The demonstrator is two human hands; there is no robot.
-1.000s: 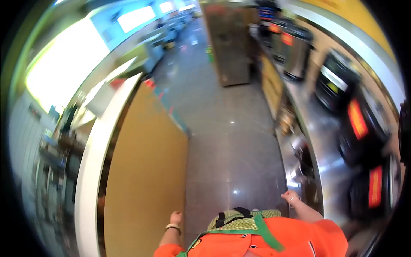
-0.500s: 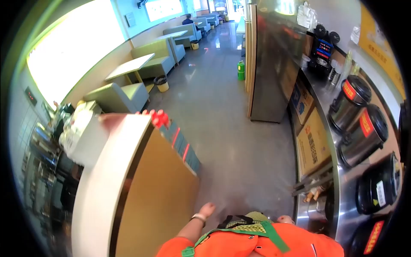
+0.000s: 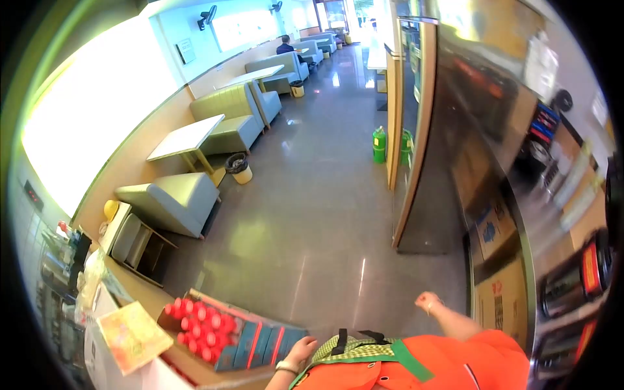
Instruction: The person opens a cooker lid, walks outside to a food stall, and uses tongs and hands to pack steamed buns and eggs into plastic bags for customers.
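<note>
Red-capped bottles (image 3: 205, 330) stand beside red-banded cartons (image 3: 259, 346). Left hand (image 3: 301, 351), grip indeterminable, appears just beside the cartons; a wide swing could knock them. Right hand (image 3: 427, 303), closed, visibly empty, could strike the refrigerator (image 3: 437, 201) through careless turning.

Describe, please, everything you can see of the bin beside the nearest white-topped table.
The bin is a round, cream-yellow bucket, apparently plastic, narrowing toward its base. A black liner lines its mouth and folds over the rim; any contents cannot be made out. It stands upright on the grey floor, beside the table; whether they touch is unclear.
</note>
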